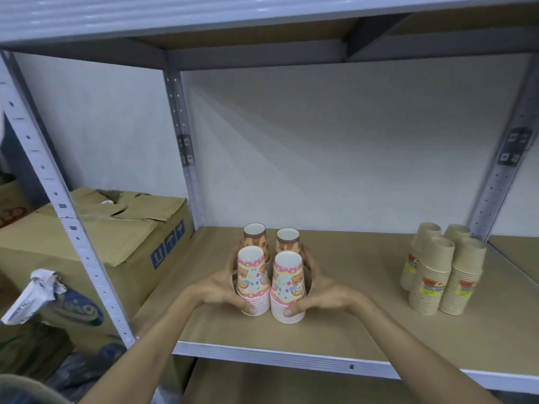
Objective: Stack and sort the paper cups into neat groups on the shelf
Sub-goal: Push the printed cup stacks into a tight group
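Note:
Four upside-down stacks of paper cups stand together in a square on the shelf board (pixel 364 322). The two front stacks are pink-patterned (pixel 253 279) (pixel 288 284); the two behind are brown-patterned (pixel 255 237) (pixel 288 240). My left hand (pixel 224 287) cups the left side of the group, thumb on the base of the front left stack. My right hand (pixel 320 290) presses the right side, thumb on the front right stack. Both hands enclose the group between them.
A second group of several kraft-brown cup stacks (pixel 443 272) stands at the shelf's right rear. A cardboard box (pixel 116 243) sits in the left bay behind the metal upright (pixel 73 228). Another shelf lies overhead.

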